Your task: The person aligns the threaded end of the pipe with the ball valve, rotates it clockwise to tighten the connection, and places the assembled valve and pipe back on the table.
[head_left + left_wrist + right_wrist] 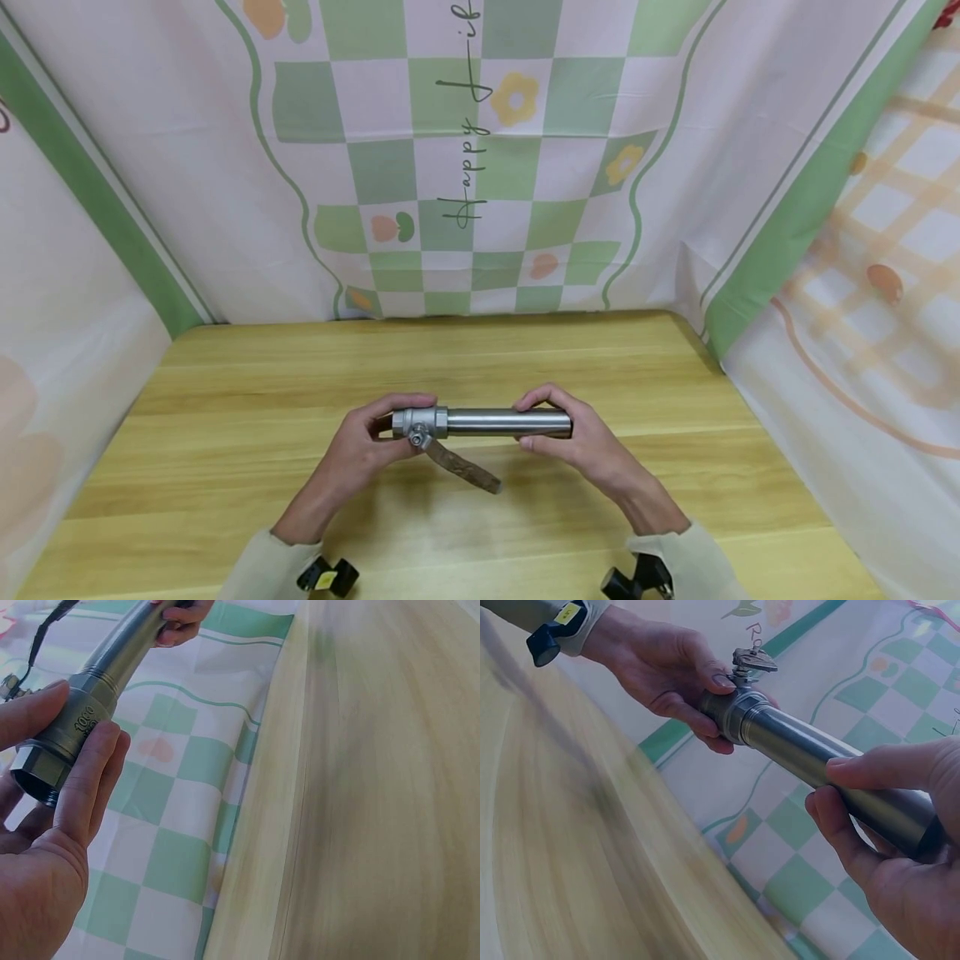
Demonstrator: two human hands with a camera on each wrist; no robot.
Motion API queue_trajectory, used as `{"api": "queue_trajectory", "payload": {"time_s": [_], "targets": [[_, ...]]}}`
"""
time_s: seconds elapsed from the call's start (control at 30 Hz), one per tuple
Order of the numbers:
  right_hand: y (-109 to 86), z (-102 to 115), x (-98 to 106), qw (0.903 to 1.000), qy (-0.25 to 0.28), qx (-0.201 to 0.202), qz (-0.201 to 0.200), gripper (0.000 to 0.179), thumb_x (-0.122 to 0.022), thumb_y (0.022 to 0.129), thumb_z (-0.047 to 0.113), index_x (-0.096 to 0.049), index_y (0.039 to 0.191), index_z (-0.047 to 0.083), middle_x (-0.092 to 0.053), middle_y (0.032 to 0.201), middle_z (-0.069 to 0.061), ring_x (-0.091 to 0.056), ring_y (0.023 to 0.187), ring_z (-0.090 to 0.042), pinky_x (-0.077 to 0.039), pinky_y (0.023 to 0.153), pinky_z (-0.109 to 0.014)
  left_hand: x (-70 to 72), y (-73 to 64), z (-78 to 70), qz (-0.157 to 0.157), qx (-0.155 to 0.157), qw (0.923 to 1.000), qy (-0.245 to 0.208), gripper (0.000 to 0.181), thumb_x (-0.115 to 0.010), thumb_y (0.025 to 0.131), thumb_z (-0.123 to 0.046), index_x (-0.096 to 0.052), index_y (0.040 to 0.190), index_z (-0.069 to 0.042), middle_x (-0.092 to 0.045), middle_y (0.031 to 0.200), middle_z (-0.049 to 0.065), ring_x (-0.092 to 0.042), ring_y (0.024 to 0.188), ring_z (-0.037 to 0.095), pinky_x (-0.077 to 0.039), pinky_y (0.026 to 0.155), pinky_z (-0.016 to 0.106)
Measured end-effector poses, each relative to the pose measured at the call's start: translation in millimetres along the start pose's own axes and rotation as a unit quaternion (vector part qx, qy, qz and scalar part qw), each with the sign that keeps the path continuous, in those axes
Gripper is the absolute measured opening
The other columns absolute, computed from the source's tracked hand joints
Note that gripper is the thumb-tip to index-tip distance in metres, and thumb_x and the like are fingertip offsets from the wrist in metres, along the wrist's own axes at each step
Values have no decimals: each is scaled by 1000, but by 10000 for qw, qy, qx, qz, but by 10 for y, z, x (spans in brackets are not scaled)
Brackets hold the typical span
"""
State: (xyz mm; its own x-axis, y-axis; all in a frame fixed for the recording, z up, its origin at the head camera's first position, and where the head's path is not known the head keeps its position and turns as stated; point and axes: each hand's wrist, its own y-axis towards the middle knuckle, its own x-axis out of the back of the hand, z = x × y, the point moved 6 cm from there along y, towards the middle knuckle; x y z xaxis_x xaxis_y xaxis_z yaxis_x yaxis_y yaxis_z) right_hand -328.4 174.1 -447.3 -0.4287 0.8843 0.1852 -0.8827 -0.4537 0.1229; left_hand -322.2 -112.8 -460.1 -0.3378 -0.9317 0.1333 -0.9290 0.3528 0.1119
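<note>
Above the table, both hands hold a steel pipe [480, 422] joined to a metal ball valve [420, 422], the whole lying level from left to right. My left hand [363, 446] grips the valve body between thumb and fingers. Its open hexagonal end [41, 769] shows in the left wrist view, with raised lettering on the body. From the valve a worn brownish lever handle [465, 469] slants down to the right. My right hand [588, 437] holds the pipe's right end, thumb on the near side and fingers on the far side. The palm hides that end in the head view.
The wooden table [300, 367] spreads beneath the hands. A checked green and white cloth [480, 167] hangs behind it, with more printed cloth along both sides. Each wrist carries a small black camera, one of them the left camera [328, 577].
</note>
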Motion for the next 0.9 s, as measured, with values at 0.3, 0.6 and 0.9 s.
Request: {"api": "queue_trajectory", "payload": {"time_s": [0.3, 0.6, 0.9], "targets": [[-8, 0, 9, 9993, -294, -146, -152, 37, -79, 97, 5, -64, 130, 5, -64, 128, -20, -68, 100, -20, -61, 82, -27, 5, 0, -8, -24, 26, 10000, 4, 54, -80, 92, -3, -70, 144, -14, -62, 148, 21, -68, 112, 29, -66, 86, 33], [-12, -4, 11, 9988, -389, -194, -202, 37, -79, 99, 9, -64, 133, 6, -61, 130, -22, -66, 103, -23, -61, 83, -27, 7, 2, -9, -40, -12, 10000, 11, 54, -80, 91, -3, -70, 144, -13, -63, 147, 21, -68, 111, 29, -66, 86, 33], [-14, -18, 2, 9989, -329, -251, -215, 36, -76, 102, 10, -63, 135, 5, -60, 132, -21, -65, 104, -25, -61, 83, -28, 8, 2, -5, -29, 18, 10000, -34, 54, -79, 92, -2, -70, 144, -13, -61, 150, 21, -67, 113, 29, -66, 87, 33]]}}
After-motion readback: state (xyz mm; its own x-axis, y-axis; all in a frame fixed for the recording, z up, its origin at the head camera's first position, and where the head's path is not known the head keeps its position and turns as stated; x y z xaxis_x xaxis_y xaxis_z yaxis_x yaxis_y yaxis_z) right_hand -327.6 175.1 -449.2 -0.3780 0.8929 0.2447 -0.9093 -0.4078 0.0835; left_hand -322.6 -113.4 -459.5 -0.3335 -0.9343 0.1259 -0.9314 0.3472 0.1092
